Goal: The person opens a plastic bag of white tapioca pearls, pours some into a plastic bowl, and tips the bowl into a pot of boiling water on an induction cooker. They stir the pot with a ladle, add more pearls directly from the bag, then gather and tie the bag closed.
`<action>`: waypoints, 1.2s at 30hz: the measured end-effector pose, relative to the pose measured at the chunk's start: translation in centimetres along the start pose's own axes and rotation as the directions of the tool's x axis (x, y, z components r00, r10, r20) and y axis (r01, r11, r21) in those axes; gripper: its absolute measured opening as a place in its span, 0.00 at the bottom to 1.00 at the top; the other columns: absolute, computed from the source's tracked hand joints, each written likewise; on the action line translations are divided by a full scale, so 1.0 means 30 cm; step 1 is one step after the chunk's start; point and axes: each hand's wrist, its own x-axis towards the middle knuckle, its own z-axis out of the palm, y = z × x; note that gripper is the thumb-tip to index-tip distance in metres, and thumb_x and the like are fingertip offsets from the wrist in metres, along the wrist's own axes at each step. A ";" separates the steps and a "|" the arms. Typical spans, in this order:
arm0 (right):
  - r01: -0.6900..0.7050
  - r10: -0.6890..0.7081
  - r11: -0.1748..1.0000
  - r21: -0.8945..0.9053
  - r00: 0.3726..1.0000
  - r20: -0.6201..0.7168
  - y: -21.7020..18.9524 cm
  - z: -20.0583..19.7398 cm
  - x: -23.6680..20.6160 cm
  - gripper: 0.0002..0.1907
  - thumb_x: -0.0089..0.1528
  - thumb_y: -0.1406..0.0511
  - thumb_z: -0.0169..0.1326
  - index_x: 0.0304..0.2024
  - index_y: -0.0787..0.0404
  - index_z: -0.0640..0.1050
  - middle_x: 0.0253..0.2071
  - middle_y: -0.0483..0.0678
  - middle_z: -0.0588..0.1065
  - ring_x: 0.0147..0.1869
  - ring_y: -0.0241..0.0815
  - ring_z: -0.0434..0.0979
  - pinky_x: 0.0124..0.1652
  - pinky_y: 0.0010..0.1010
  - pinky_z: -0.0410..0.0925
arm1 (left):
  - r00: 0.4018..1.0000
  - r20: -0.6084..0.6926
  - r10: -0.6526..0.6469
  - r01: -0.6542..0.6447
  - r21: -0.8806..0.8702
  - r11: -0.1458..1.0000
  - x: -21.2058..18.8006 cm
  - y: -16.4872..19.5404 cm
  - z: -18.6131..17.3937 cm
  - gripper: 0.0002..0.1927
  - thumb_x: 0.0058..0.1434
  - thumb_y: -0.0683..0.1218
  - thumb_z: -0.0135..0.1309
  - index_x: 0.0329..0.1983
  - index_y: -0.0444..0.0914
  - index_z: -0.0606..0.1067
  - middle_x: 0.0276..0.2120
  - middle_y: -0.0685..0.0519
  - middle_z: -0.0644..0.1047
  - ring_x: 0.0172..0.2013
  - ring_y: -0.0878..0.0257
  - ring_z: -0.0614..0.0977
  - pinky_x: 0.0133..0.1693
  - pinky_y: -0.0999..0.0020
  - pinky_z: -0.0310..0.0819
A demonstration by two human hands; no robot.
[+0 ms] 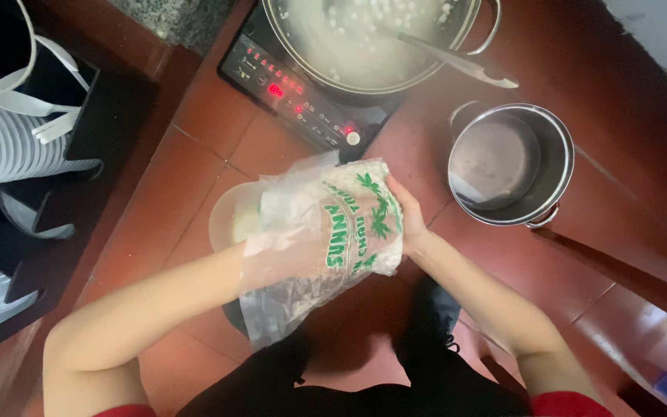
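I hold a clear plastic bag [333,232] with green print, partly filled with small white pellets, above the red tiled floor. My right hand [407,216] grips the bag's right side. My left hand [252,228] is pushed inside the bag and shows only dimly through the plastic, next to a pale round shape. Whether its fingers hold anything there is hidden. Straight ahead, a large steel pot [364,38] of cloudy white liquid with small white balls stands on a black induction cooker [303,96], a ladle [457,62] resting in it.
An empty steel pot [511,162] with handles stands on the floor at the right. White plastic chairs or stools [9,139] are stacked at the left. A wooden edge [619,270] runs diagonally at the right. My knees in black shorts fill the bottom.
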 end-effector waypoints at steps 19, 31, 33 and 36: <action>0.016 -0.014 0.998 0.052 0.999 -0.038 -0.001 -0.045 -0.020 0.34 0.69 0.48 0.42 0.70 0.64 0.67 0.67 0.57 0.70 0.67 0.56 0.71 0.66 0.49 0.64 | 0.899 0.283 -0.335 0.241 -0.957 -0.161 -0.066 -0.063 0.013 0.22 0.67 0.51 0.52 0.61 0.38 0.71 0.52 0.50 0.77 0.54 0.59 0.78 0.58 0.64 0.73; 0.057 -0.055 0.998 0.041 0.997 -0.052 -0.012 -0.057 -0.019 0.35 0.68 0.47 0.41 0.69 0.63 0.68 0.64 0.59 0.72 0.65 0.57 0.73 0.64 0.53 0.65 | 0.959 0.022 -0.283 0.267 -0.412 0.871 -0.065 0.014 -0.178 0.16 0.64 0.46 0.54 0.55 0.41 0.77 0.49 0.54 0.81 0.49 0.62 0.83 0.51 0.64 0.78; 0.084 -0.083 0.996 0.008 0.995 -0.057 -0.012 -0.046 -0.019 0.36 0.67 0.46 0.41 0.70 0.61 0.67 0.65 0.58 0.71 0.66 0.59 0.72 0.65 0.53 0.64 | 0.963 -0.149 -0.223 0.161 -0.341 0.926 -0.062 0.051 -0.238 0.19 0.60 0.46 0.58 0.55 0.41 0.77 0.50 0.50 0.81 0.49 0.56 0.82 0.51 0.59 0.77; 0.105 -0.104 0.994 0.014 0.993 -0.060 -0.015 -0.017 -0.011 0.38 0.65 0.45 0.41 0.71 0.60 0.65 0.67 0.57 0.70 0.69 0.59 0.70 0.67 0.54 0.62 | 0.926 -0.359 0.120 -0.075 0.138 0.988 -0.064 0.103 -0.313 0.20 0.60 0.46 0.59 0.56 0.41 0.76 0.53 0.45 0.78 0.55 0.47 0.79 0.59 0.52 0.72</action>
